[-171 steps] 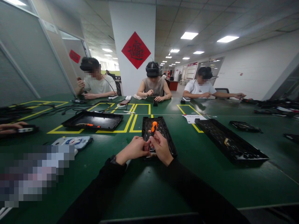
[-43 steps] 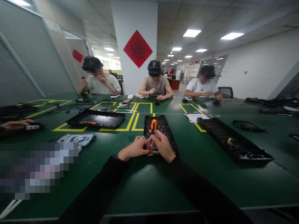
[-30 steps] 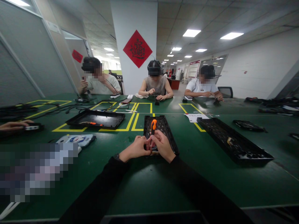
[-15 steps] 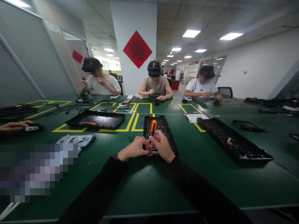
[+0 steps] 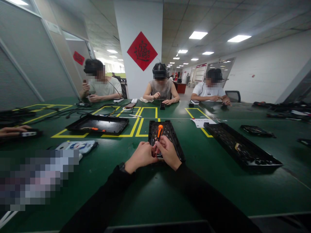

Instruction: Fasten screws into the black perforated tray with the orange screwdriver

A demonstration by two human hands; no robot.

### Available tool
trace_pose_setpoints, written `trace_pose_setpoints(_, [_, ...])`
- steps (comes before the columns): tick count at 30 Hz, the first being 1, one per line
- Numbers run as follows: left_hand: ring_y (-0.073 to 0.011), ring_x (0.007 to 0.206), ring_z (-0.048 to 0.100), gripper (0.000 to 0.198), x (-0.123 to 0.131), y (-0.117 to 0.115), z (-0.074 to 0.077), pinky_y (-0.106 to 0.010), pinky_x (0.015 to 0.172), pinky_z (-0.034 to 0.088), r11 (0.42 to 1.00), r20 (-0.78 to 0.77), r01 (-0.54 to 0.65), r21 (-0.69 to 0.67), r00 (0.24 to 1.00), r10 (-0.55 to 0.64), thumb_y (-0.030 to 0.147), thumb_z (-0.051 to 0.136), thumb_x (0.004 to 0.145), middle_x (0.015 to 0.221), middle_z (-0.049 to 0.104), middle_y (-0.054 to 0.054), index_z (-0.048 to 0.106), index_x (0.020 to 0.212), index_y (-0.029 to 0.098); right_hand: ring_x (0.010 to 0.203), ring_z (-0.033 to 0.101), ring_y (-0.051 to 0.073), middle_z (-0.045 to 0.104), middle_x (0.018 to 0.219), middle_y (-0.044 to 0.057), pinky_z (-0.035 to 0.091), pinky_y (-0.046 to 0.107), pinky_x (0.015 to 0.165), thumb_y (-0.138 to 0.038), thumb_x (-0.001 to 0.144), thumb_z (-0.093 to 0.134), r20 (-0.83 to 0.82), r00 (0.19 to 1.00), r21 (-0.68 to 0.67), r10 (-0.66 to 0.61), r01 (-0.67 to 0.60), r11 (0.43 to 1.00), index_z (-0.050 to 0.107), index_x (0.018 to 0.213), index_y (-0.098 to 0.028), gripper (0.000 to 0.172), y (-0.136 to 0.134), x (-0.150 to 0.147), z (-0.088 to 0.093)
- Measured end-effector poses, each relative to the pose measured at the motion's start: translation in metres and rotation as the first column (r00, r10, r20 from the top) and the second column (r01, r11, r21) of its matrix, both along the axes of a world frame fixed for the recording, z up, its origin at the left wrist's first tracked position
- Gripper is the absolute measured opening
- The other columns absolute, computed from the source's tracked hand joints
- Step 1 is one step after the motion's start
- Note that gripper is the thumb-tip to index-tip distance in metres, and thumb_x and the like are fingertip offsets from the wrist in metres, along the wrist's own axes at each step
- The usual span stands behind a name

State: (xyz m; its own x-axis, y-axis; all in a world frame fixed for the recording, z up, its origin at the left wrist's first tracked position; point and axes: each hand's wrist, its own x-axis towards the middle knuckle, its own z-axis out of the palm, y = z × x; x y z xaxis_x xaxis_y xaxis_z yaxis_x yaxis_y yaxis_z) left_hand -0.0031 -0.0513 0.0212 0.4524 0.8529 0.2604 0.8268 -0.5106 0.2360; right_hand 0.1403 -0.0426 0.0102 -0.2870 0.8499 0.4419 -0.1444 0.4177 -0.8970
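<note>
An orange and black screwdriver [image 5: 159,132] stands nearly upright over the near part of a black tray [image 5: 170,129] that holds many small pieces. My right hand [image 5: 168,152] is closed round the lower part of its handle. Beside it, my left hand [image 5: 141,156] is closed, its fingertips pressed together at the screwdriver's lower end; what they pinch is hidden. The screwdriver's tip cannot be seen behind the fingers.
Left of the middle lies a black tray [image 5: 98,124] with orange items. A long black tray [image 5: 245,149] stands at the right, near a white paper [image 5: 202,122]. A phone case [image 5: 77,146] lies at the left. Three people sit opposite; another person's hand [image 5: 12,131] shows far left.
My left hand has turned slightly and closed in nearer to my right hand. The person at the far left of the opposite side has lowered one hand. The view has shifted a little.
</note>
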Motion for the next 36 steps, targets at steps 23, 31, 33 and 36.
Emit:
trace_pose_setpoints(23, [-0.0122, 0.058, 0.054, 0.018, -0.005, 0.001, 0.006, -0.025, 0.066, 0.034, 0.992, 0.101, 0.078, -0.099, 0.993, -0.068, 0.034, 0.063, 0.065, 0.057, 0.062, 0.0, 0.064, 0.06, 0.016, 0.052, 0.054, 0.008, 0.058, 0.072, -0.001, 0.045, 0.021, 0.051, -0.031, 0.084, 0.05, 0.026, 1.0, -0.004, 0.008, -0.008, 1.0, 0.05, 0.098, -0.017, 0.019, 0.0, 0.001, 0.001])
trace_pose_setpoints(31, [-0.0136, 0.073, 0.056, 0.014, -0.019, 0.007, 0.006, -0.024, 0.076, 0.038, 0.979, 0.23, 0.16, -0.125, 0.965, -0.128, 0.028, 0.059, 0.07, 0.07, 0.065, 0.0, 0.069, 0.072, 0.018, 0.055, 0.053, 0.008, 0.059, 0.073, 0.0, 0.046, 0.021, 0.053, -0.031, 0.084, 0.05, 0.014, 0.999, -0.02, 0.033, -0.033, 0.999, 0.052, 0.104, -0.016, 0.025, 0.001, 0.002, 0.001])
trace_pose_setpoints(33, [-0.0143, 0.077, 0.056, 0.017, -0.021, 0.009, 0.004, -0.024, 0.078, 0.038, 0.978, 0.293, 0.179, -0.107, 0.946, -0.141, 0.029, 0.057, 0.074, 0.074, 0.066, 0.0, 0.069, 0.076, 0.018, 0.056, 0.054, 0.008, 0.058, 0.072, 0.0, 0.046, 0.021, 0.054, -0.031, 0.083, 0.052, -0.004, 0.999, -0.018, 0.035, -0.035, 0.999, 0.053, 0.102, -0.016, 0.025, 0.001, 0.001, 0.0])
trace_pose_setpoints(36, [-0.0149, 0.079, 0.056, 0.019, -0.023, 0.015, -0.004, -0.025, 0.078, 0.04, 0.967, 0.413, 0.238, -0.096, 0.893, -0.179, 0.032, 0.058, 0.075, 0.078, 0.066, -0.002, 0.068, 0.077, 0.017, 0.059, 0.056, 0.01, 0.059, 0.074, 0.0, 0.047, 0.021, 0.053, -0.03, 0.079, 0.057, -0.032, 0.999, -0.024, 0.036, -0.037, 0.999, 0.051, 0.099, -0.017, 0.025, 0.002, 0.0, -0.001])
